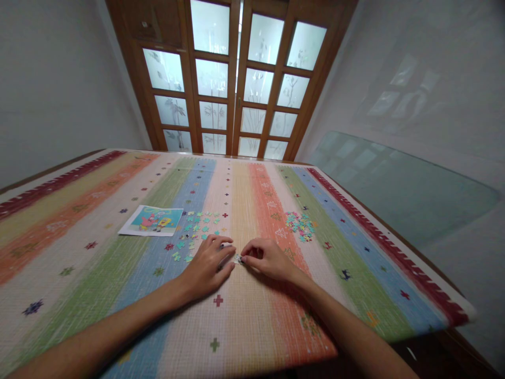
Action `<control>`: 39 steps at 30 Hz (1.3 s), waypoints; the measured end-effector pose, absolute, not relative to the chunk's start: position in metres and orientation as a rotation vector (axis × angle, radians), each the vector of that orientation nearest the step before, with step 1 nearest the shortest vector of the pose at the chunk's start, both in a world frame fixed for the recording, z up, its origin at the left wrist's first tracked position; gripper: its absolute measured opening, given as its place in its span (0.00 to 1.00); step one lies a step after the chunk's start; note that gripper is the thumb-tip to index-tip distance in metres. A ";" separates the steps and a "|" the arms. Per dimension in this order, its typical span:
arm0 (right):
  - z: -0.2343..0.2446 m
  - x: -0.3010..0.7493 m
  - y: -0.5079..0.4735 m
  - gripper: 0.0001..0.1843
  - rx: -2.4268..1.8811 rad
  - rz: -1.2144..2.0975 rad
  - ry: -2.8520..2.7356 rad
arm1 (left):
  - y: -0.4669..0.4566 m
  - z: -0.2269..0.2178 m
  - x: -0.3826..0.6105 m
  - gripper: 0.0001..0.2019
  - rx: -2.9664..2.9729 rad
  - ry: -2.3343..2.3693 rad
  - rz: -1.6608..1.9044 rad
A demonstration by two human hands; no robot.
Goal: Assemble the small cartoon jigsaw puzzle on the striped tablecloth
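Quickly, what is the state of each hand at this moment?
Left hand: loosely open, palm down.
Right hand: pinched closed, apparently on a small pale piece.

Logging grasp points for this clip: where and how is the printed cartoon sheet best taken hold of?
Probably pinch the printed sheet by its near edge, coming from the person's side with the left hand. It looks thin and lies about flat, with that edge turned toward the person; puzzle pieces lie close by its right side.
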State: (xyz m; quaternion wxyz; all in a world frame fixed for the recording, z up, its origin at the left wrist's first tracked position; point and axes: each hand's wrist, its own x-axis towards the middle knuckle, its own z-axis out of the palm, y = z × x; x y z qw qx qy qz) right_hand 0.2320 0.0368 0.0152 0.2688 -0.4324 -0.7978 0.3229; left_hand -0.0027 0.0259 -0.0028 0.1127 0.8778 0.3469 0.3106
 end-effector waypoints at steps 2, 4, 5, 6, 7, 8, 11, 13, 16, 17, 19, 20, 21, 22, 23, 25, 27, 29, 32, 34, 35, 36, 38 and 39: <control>0.014 0.231 0.037 0.03 -1.169 0.794 -2.172 | 0.027 -0.003 -0.001 0.10 2.580 1.033 0.879; 0.014 0.230 0.036 0.04 -1.173 0.718 -2.205 | 0.027 -0.003 0.000 0.09 2.573 1.029 0.862; 0.013 0.229 0.036 0.04 -1.172 0.687 -2.224 | 0.027 -0.003 0.001 0.09 2.566 1.029 0.864; 0.013 0.229 0.036 0.04 -1.168 0.660 -2.242 | 0.026 -0.003 0.001 0.09 2.561 1.028 0.865; 0.012 0.229 0.035 0.05 -1.161 0.637 -2.257 | 0.026 -0.003 0.001 0.09 2.560 1.027 0.862; 0.012 0.229 0.035 0.05 -1.154 0.621 -2.268 | 0.026 -0.003 0.002 0.09 2.560 1.026 0.862; 0.012 0.228 0.034 0.05 -1.155 0.613 -2.265 | 0.025 -0.004 0.002 0.08 2.564 1.018 0.873; 0.012 0.227 0.034 0.05 -1.172 0.633 -2.260 | 0.025 -0.005 0.002 0.08 2.564 1.019 0.875; 0.013 0.227 0.033 0.05 -1.184 0.680 -2.281 | 0.025 -0.005 0.002 0.06 2.567 1.015 0.852; 0.014 0.227 0.033 0.05 -1.187 0.695 -2.288 | 0.025 -0.005 0.002 0.05 2.569 1.011 0.843; 0.015 0.227 0.032 0.06 -1.189 0.721 -2.303 | 0.026 -0.004 0.002 0.05 2.569 1.004 0.830; 0.016 0.227 0.032 0.05 -1.188 0.725 -2.308 | 0.026 -0.004 0.001 0.05 2.567 1.003 0.828; 0.016 0.228 0.032 0.05 -1.186 0.725 -2.314 | 0.025 -0.004 0.001 0.05 2.564 1.004 0.825; 0.017 0.228 0.032 0.05 -1.180 0.723 -2.320 | 0.025 -0.003 0.001 0.05 2.560 1.005 0.821; 0.017 0.229 0.032 0.05 -1.171 0.718 -2.327 | 0.025 -0.003 0.001 0.05 2.557 1.001 0.823; 0.016 0.230 0.032 0.06 -1.151 0.710 -2.339 | 0.024 -0.002 0.001 0.04 2.551 0.985 0.820; 0.016 0.231 0.032 0.06 -1.135 0.712 -2.354 | 0.023 -0.001 0.000 0.03 2.549 0.964 0.817; 0.017 0.232 0.030 0.06 -1.128 0.716 -2.367 | 0.022 -0.001 0.000 0.03 2.551 0.950 0.812; 0.021 0.234 0.028 0.06 -1.109 0.718 -2.393 | 0.021 -0.001 0.000 0.03 2.555 0.932 0.813; 0.024 0.236 0.026 0.04 -1.083 0.706 -2.416 | 0.021 -0.002 -0.001 0.03 2.557 0.918 0.818; 0.025 0.238 0.025 0.03 -1.072 0.699 -2.430 | 0.020 -0.003 -0.001 0.03 2.558 0.914 0.820; 0.026 0.239 0.024 0.02 -1.066 0.692 -2.442 | 0.020 -0.003 -0.001 0.03 2.559 0.912 0.821; 0.026 0.243 0.023 0.01 -1.067 0.685 -2.462 | 0.020 -0.004 -0.001 0.03 2.559 0.914 0.821; 0.026 0.244 0.023 0.01 -1.073 0.681 -2.466 | 0.020 -0.004 -0.001 0.03 2.559 0.915 0.821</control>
